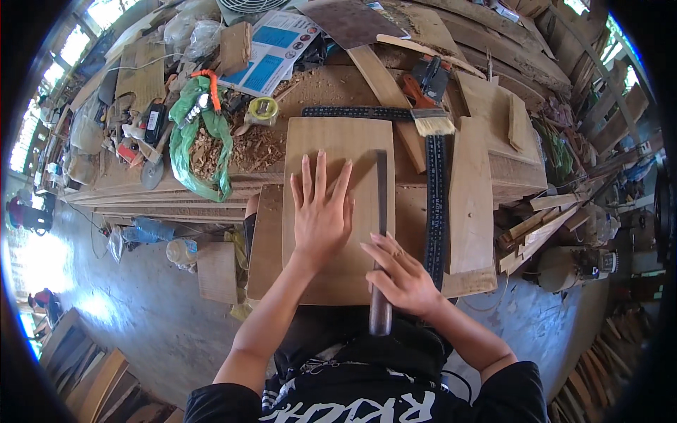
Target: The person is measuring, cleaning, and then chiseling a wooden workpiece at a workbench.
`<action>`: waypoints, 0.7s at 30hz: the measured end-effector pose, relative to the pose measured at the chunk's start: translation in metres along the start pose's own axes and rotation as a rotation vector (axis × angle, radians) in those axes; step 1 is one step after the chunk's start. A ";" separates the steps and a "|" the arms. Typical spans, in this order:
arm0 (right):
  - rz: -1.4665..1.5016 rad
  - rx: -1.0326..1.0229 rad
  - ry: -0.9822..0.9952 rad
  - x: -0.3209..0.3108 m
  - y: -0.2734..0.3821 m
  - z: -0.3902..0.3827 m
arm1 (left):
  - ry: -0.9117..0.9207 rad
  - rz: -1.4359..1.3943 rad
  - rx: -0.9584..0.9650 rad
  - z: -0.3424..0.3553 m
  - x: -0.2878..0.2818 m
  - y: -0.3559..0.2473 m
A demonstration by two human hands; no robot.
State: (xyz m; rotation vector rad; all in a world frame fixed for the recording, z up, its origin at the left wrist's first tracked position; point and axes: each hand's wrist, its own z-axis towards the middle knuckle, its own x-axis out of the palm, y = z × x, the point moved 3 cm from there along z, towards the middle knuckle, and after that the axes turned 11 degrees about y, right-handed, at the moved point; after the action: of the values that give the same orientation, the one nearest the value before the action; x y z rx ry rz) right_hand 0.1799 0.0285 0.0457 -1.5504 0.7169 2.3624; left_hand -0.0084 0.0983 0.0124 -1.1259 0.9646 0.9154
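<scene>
My left hand (321, 208) lies flat with fingers spread on a pale rectangular wooden board (338, 137). A long, narrow dark metal tool (381, 190) with a dark handle (380, 317) runs lengthwise along the board's right side, its lower end past the near edge. My right hand (396, 275) is on that tool's lower part, fingers curled over it. A black framing square (435, 197) runs behind and to the right of the board, with a bristle brush (430, 120) on its corner. A wooden plank (469, 197) lies farther right.
The cluttered bench holds a green plastic bag (181, 176) with shavings, a tape measure (262, 111), an orange-handled tool (204, 81), printed sheets (275, 42) and more boards (493, 92). Wood offcuts stack at right (536, 233) and lower left (92, 374) beside the concrete floor (155, 289).
</scene>
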 end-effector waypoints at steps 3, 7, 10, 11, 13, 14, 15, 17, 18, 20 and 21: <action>-0.017 0.008 -0.066 0.005 -0.022 0.015 | -0.009 -0.001 0.014 0.001 -0.002 -0.001; -0.010 0.042 -0.065 0.007 -0.034 0.027 | -0.026 -0.016 0.010 0.002 -0.005 -0.002; -0.001 0.030 -0.066 0.002 -0.016 0.011 | -0.020 -0.022 0.004 0.000 -0.003 -0.001; 0.006 0.032 -0.044 0.001 -0.009 0.003 | -0.025 -0.021 0.008 0.000 -0.002 -0.001; 0.004 0.025 -0.016 -0.001 0.000 -0.008 | -0.032 -0.019 0.006 0.000 0.000 0.000; 0.019 0.041 -0.013 -0.001 -0.001 -0.009 | -0.059 -0.013 0.020 -0.001 0.000 -0.001; 0.020 0.038 -0.025 -0.001 -0.003 -0.008 | -0.033 -0.013 0.008 -0.001 0.000 0.000; 0.004 0.021 -0.067 0.000 -0.014 0.003 | -0.035 -0.004 0.017 0.000 -0.002 -0.001; -0.002 0.027 -0.084 0.000 -0.020 0.010 | -0.026 -0.002 0.013 0.001 -0.003 -0.002; 0.002 0.053 -0.072 -0.002 -0.032 0.023 | -0.017 -0.002 0.001 0.001 -0.005 -0.003; 0.001 0.057 -0.070 -0.003 -0.036 0.027 | -0.042 -0.003 0.016 0.001 -0.007 -0.004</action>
State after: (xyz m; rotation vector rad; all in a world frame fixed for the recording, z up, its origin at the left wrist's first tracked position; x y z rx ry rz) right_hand 0.1756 0.0735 0.0477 -1.4367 0.7630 2.3628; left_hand -0.0070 0.0984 0.0202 -1.0899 0.9343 0.9238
